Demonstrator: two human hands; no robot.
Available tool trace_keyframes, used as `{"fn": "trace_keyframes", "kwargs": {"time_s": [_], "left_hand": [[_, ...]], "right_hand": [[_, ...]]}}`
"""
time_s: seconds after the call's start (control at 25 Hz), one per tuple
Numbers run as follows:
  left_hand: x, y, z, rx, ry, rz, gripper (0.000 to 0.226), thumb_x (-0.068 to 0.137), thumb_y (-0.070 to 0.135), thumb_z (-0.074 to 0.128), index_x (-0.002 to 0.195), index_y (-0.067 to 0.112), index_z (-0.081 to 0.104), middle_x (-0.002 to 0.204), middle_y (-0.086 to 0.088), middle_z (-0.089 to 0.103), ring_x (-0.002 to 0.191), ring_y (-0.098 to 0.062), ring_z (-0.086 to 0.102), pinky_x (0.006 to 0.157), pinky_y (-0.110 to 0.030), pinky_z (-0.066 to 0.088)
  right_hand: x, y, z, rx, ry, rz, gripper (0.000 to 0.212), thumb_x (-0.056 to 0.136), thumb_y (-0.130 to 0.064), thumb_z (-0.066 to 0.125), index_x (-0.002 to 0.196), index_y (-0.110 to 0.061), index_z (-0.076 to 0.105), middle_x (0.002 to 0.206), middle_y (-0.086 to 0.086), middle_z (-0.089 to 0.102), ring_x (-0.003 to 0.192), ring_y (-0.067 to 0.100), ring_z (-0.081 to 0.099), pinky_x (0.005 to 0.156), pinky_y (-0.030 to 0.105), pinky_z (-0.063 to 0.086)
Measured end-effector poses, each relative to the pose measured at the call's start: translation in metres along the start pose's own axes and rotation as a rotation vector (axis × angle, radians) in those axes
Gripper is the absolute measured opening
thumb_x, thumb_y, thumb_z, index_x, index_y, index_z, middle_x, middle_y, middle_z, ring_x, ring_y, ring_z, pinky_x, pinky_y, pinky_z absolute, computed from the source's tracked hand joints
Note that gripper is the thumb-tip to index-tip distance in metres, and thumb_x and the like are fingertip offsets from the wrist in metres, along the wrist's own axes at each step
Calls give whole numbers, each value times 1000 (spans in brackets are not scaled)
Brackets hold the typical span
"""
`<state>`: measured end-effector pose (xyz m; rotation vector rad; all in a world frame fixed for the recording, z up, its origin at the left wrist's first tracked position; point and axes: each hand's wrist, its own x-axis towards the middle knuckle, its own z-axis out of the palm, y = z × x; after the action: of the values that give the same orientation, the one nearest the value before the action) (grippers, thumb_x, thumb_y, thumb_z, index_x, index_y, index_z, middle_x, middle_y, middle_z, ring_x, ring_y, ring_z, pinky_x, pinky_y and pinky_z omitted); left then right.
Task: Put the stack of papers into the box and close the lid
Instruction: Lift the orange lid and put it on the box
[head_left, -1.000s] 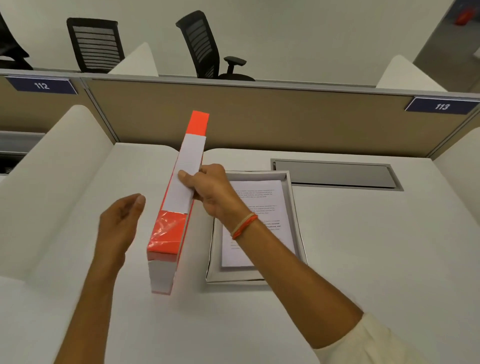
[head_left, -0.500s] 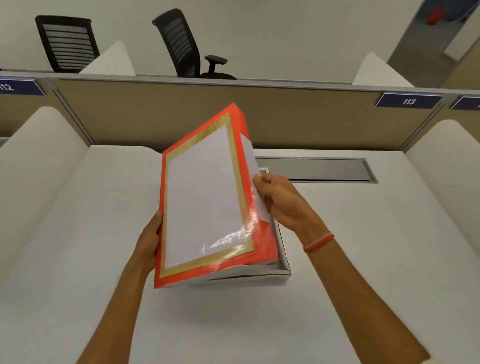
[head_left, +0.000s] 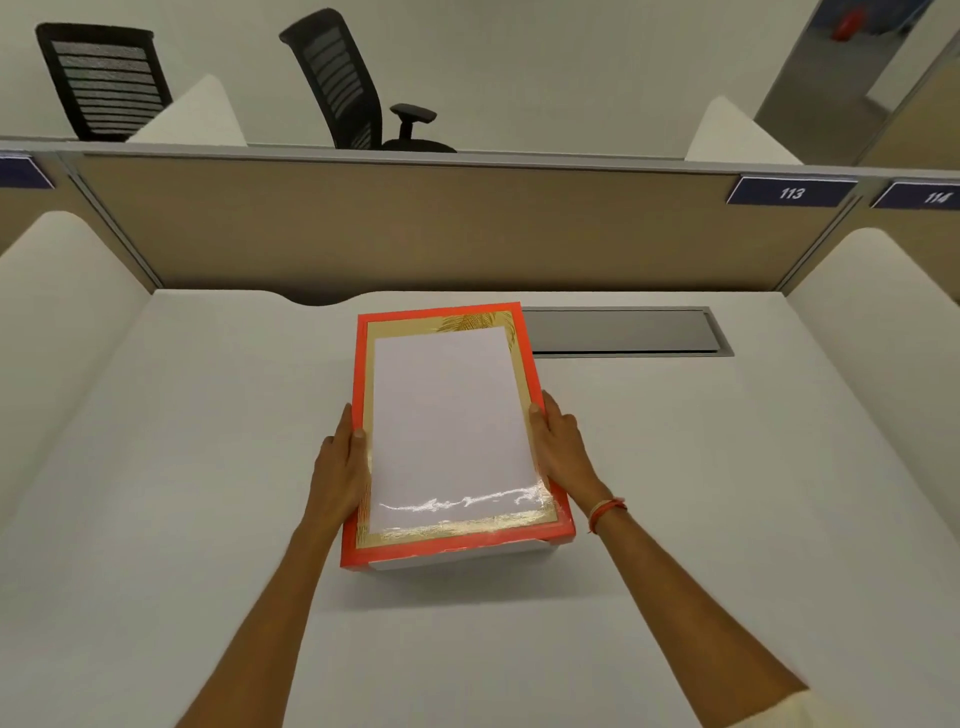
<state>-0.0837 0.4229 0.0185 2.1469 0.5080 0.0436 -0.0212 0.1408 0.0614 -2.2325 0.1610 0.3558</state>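
a white desk (head_left: 156, 493) is filling most of the frame, with a tan partition (head_left: 415, 223) running across the upper half behind it. two black chairs (head_left: 343, 78) are showing over the partition in the upper left. a grey hatch (head_left: 623, 332) is lying flat in the desk right of centre, just behind the box. blue number plates reading 113 (head_left: 790, 192) and 114 are sitting on the partition at the upper right.

in the centre of the frame an orange lid (head_left: 452, 431), with a gold border and a white panel under shiny film, is lying flat on top of the box (head_left: 467, 557); only a thin grey strip of the box is showing under the lid's near edge. the papers are hidden beneath the lid.

the left hand (head_left: 340, 467) is pressing flat against the lid's left edge, fingers straight, thumb on the top rim. the right hand (head_left: 563, 447) is doing the same on the right edge, holding the lid between them. an orange and white band (head_left: 605, 512) is circling the right wrist.
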Motion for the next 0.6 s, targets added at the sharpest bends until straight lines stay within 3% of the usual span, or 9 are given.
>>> {"fn": "trace_keyframes", "kwargs": {"time_s": [0.08,0.24,0.44,0.6], "left_hand": [[4,-6,3,38,4,-9,59,99,55,27,154,33,23,130,-8,57,111,-27,60,94,-46,52],[8,-8,8,85,40,20,60,99,55,26,154,32,23,123,-11,58,101,-22,59,86,-39,51],[12,-10,11,116,23,-9,60,99,51,29,155,29,22,124,-15,58,106,-29,61,94,-49,53],[13,-8,13,158,30,11,59,101,48,30,155,27,21,122,-16,58,105,-29,61,92,-46,54]], "right_hand": [[2,8,5,-4,6,-8,55,101,-53,23,150,-29,26,128,12,51,113,28,54,100,49,49],[7,19,13,9,10,-18,53,101,-51,24,148,-28,29,125,12,53,110,27,56,99,49,51],[14,22,18,14,22,-26,51,101,-51,24,147,-28,30,123,12,52,108,26,54,99,47,50],[18,29,21,-3,17,-37,51,102,-49,23,148,-26,30,123,13,52,109,25,53,98,44,49]]}}
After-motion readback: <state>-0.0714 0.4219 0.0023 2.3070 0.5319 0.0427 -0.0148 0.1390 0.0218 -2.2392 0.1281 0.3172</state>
